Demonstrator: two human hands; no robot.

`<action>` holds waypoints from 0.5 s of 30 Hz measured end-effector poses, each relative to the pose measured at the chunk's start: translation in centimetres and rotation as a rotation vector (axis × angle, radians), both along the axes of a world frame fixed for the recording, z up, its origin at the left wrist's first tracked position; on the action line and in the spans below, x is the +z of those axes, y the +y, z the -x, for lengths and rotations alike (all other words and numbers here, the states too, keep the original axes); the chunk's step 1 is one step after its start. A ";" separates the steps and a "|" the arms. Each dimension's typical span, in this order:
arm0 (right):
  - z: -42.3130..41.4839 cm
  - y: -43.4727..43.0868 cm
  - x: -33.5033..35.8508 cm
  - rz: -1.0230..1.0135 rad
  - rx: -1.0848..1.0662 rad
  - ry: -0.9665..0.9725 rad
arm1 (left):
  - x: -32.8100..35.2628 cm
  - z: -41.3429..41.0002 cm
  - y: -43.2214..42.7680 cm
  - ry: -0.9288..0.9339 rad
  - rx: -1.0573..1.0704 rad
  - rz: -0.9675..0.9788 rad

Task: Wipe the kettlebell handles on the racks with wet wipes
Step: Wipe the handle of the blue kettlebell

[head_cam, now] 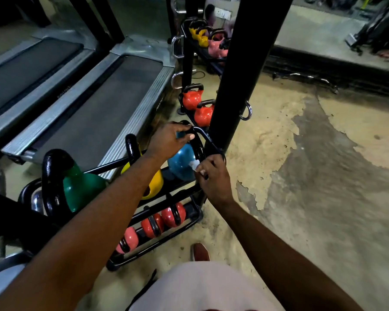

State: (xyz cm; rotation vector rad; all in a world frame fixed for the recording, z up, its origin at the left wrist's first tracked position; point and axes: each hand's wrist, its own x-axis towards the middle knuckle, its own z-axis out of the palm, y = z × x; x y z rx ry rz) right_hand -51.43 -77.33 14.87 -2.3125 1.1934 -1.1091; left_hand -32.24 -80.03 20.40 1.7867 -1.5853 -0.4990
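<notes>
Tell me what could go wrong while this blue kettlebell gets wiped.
1. The blue kettlebell sits at the end of the rack; if the left hand gripping its handle tugs it, it may drop near the shoe.
2. The right hand, pinching the wipe, works beside the rack rail and could get caught.
3. The left hand covers part of the handle, which may go unwiped.

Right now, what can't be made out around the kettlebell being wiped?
Head view:
Blue kettlebell handle top: covered by the left hand.
Wet wipe: mostly bunched inside the right hand; only a white corner shows.
Yellow kettlebell: crossed by the left forearm.
Treadmill lettering: too small to read.
</notes>
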 end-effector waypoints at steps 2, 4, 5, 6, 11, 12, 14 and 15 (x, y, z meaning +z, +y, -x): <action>0.3 0.1 -0.1 -0.036 0.002 -0.001 | 0.0 -0.2 0.0 0.009 -0.004 -0.003; 1.1 0.5 -0.5 -0.178 -0.040 -0.107 | -0.1 -0.3 0.2 0.024 0.001 0.000; 1.7 0.6 -0.6 -0.270 -0.065 -0.209 | -0.2 -0.4 0.3 0.031 0.003 0.000; 2.0 0.4 -0.6 -0.392 -0.088 -0.317 | -0.2 -0.4 0.3 0.038 0.003 -0.003; 0.5 -3.2 2.1 -0.939 0.064 -0.505 | -0.1 -0.7 -0.2 0.051 -0.017 -0.039; -0.1 -3.8 3.1 -1.010 0.078 -0.512 | 0.0 -0.8 -0.3 0.061 -0.019 -0.043; -0.6 -4.3 4.1 -1.057 0.058 -0.495 | 0.0 -1.0 -0.5 0.084 -0.028 -0.051; -0.5 -4.1 4.1 -1.023 0.025 -0.481 | 0.0 -1.2 -0.6 0.087 -0.034 -0.051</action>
